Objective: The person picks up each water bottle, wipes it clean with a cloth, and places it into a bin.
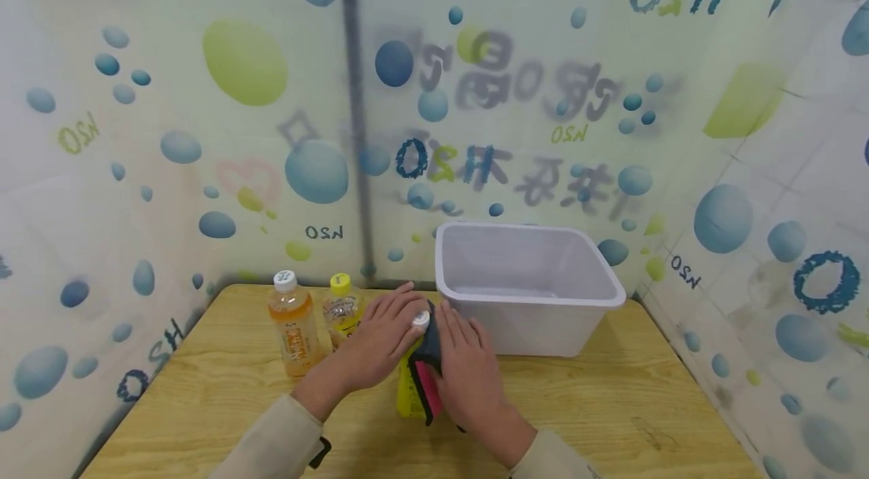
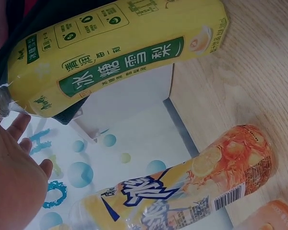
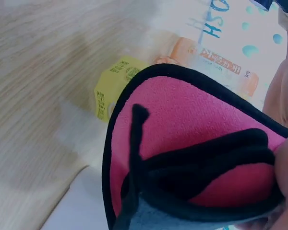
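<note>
In the head view, my left hand [image 1: 376, 336] grips the neck of a yellow-labelled drink bottle [image 2: 110, 52], its thumb beside the white cap [image 1: 421, 320]. My right hand [image 1: 468, 373] holds a folded dark-grey cloth [image 3: 187, 108] with a pink side and black-bound edges. The cloth lies against the bottle's right side, and both hands are close together over it. In the right wrist view a black strip stands up from the cloth's edge, and the bottle's lower end shows behind it. My right fingertips are mostly hidden there.
Left of my hands on the wooden table [image 1: 224, 419] stand an orange drink bottle [image 1: 295, 336] with a white cap and an iced tea bottle [image 2: 182, 191] with a yellow cap. A pale grey bin [image 1: 536, 324] stands behind my right hand. Patterned curtains [image 1: 434, 124] surround the table.
</note>
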Demonstrator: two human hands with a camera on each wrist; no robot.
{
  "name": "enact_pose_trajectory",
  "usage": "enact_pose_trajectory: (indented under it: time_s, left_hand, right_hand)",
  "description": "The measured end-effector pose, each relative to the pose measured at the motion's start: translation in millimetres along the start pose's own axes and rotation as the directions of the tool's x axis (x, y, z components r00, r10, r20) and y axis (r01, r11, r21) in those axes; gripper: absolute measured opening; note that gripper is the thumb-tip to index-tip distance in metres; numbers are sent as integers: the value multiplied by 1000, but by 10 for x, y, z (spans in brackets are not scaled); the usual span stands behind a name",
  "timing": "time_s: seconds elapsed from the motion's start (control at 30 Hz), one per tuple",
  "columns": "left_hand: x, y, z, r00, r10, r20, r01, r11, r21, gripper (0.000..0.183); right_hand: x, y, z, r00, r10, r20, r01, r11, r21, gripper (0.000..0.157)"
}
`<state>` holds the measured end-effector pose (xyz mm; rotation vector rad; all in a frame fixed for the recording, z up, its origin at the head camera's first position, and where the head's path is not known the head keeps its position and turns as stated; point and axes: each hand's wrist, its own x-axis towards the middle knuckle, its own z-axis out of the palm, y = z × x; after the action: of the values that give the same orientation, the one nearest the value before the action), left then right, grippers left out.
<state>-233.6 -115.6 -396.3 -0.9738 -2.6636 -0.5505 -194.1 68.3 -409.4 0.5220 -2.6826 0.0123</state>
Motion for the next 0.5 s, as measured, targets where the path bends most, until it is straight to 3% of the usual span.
enact_pose_trajectory:
  time_s: [0.5]
  left_hand:
    - [7, -11, 10, 1000, 7, -1, -7, 1000, -14, 42]
  right_hand:
    - [-33, 80, 16, 994, 12, 107, -3, 996, -87, 79]
